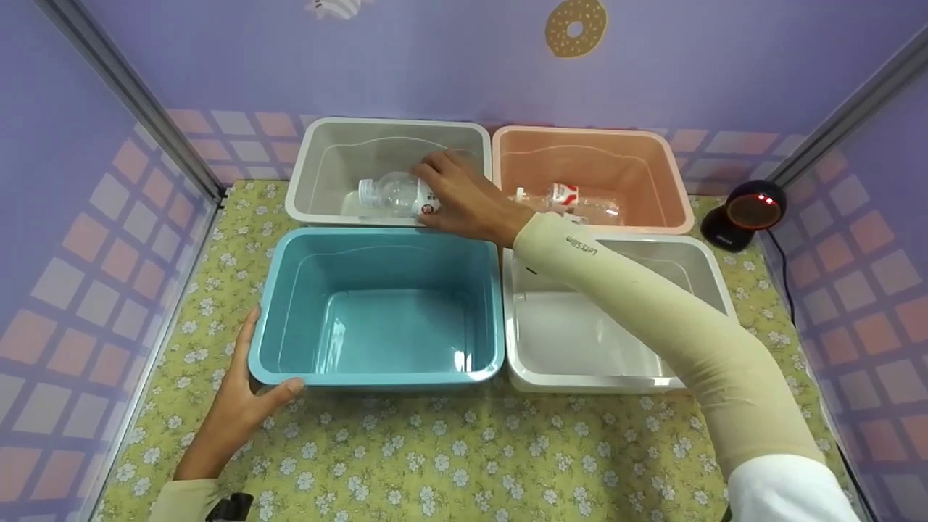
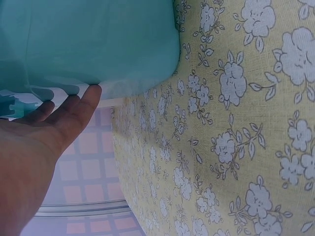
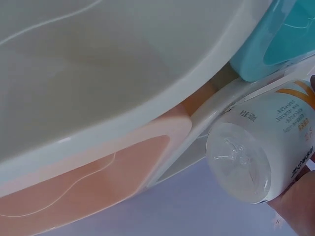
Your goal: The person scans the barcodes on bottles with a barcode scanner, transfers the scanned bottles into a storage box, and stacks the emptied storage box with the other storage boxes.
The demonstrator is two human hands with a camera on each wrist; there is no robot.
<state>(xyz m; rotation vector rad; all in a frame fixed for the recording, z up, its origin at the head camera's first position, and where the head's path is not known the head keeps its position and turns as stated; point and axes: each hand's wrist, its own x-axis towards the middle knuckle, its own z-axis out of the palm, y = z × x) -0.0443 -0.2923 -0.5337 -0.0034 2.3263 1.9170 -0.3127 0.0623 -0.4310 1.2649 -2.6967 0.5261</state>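
My right hand [image 1: 464, 196] grips a clear plastic bottle [image 1: 395, 194] with a white cap and white label. The bottle lies sideways over the grey bin [image 1: 395, 125] at the back left, cap pointing left. In the right wrist view, its clear base and orange-striped label show, with fingers curled round the side. At the blue bin [image 1: 377, 378] in front, my left hand [image 1: 246, 391] rests at the near left corner, thumb at the front rim, fingers along the left side. Nearly straight fingertips [image 2: 93, 91] touch the bin's outer wall in the left wrist view.
The orange bin [image 1: 580, 132] at the back right contains clear bottles, one with a red and white label [image 1: 564, 193]. A white bin [image 1: 594, 380] stands before it, beneath my right forearm. A black scanner-like device [image 1: 754, 206] with red lights stands at right on the flowered tablecloth [image 1: 435, 449].
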